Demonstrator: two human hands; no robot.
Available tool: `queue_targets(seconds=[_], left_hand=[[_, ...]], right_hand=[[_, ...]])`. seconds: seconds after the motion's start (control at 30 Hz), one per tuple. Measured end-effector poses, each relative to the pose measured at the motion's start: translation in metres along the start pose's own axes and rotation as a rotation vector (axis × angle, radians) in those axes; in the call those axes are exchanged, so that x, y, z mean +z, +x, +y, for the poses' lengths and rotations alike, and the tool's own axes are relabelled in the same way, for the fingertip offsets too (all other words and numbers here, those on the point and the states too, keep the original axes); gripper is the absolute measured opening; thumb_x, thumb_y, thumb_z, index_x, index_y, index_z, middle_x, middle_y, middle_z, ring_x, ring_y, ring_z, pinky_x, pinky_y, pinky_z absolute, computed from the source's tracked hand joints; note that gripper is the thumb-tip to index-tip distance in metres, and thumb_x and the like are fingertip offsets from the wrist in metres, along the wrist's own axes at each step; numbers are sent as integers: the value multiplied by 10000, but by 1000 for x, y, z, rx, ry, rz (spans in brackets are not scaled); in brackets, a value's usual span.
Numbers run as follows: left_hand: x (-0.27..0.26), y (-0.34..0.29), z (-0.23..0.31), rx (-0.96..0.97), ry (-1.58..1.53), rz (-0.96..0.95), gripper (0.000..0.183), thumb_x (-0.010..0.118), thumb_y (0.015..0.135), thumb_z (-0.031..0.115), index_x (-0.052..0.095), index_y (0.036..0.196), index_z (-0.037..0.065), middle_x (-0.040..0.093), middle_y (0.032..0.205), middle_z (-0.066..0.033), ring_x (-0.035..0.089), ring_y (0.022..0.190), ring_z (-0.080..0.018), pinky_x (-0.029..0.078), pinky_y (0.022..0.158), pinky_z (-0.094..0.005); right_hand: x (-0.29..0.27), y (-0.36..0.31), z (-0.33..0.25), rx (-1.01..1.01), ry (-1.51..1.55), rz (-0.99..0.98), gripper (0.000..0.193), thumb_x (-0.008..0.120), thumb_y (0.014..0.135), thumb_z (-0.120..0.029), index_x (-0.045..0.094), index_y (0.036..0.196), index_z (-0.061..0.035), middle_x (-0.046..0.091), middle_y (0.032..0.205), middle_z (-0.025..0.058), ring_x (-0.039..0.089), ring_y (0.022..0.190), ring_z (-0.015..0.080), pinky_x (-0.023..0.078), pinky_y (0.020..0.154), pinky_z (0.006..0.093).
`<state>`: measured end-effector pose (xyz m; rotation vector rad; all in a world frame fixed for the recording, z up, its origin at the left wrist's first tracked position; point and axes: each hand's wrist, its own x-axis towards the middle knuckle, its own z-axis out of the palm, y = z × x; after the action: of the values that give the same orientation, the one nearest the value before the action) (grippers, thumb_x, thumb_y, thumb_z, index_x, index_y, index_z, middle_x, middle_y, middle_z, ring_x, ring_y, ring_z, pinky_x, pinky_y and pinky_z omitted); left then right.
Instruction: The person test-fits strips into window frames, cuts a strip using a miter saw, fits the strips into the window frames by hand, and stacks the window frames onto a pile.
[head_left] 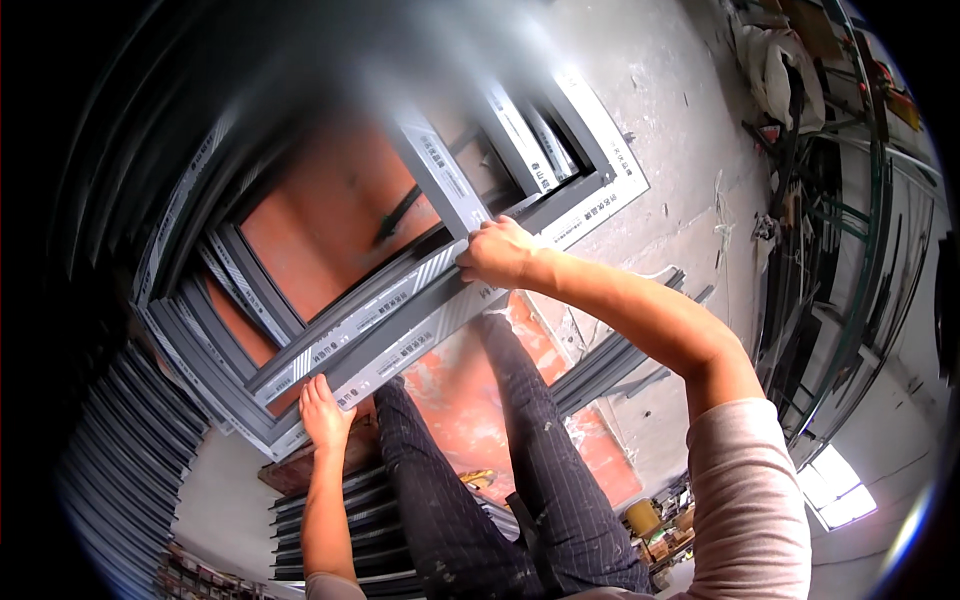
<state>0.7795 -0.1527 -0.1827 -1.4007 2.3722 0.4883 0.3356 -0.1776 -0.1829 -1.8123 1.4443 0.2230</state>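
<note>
A grey window-frame profile (418, 335) with printed protective film lies slantwise in front of me. My left hand (325, 412) is closed round its near left end. Further up and to the right, my right hand (497, 252) grips the profile near a crossbar (437, 165), with its fingers curled over the edge. The profile lies against the long side of a large grey window frame (610, 200) with several bars. The undersides of both hands are hidden.
Orange-red boards (310, 220) show through and below the frame. Stacked dark profiles (120, 450) stand at the left, and more profiles (615, 365) lie on the right. A green metal rack (850, 270) runs along the right. My legs are below the frame.
</note>
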Motion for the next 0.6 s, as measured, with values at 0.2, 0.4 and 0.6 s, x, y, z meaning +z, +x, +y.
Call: queue_targets(seconds=[0.2,0.4,0.6], left_hand=[[-1,0,5,-29,-11,5,761,823,557,187,461,1203,11,551,1138,-159,532,1079,-362,424,972,-451],[-6,0,13,-109,11,11,747,808,590,190,453,1224,20,526,1176,-176,495,1144,-380,385,1028,-459],[-6,-3,46,-239,100,16,881,811,584,128,379,1338,-17,468,1305,-229,429,1248,-388,340,1085,-458]], right_hand=[[2,-22,-6,-64,-75,184,257,661,778,-343,674,926,-133,626,937,63,569,949,241,419,866,366],[31,-104,-54,-46,106,687,359,649,753,-185,615,1088,-60,566,1126,109,531,1065,301,411,969,412],[122,-193,-32,492,475,562,327,653,739,-111,602,1057,-59,572,1129,130,547,1046,336,454,897,422]])
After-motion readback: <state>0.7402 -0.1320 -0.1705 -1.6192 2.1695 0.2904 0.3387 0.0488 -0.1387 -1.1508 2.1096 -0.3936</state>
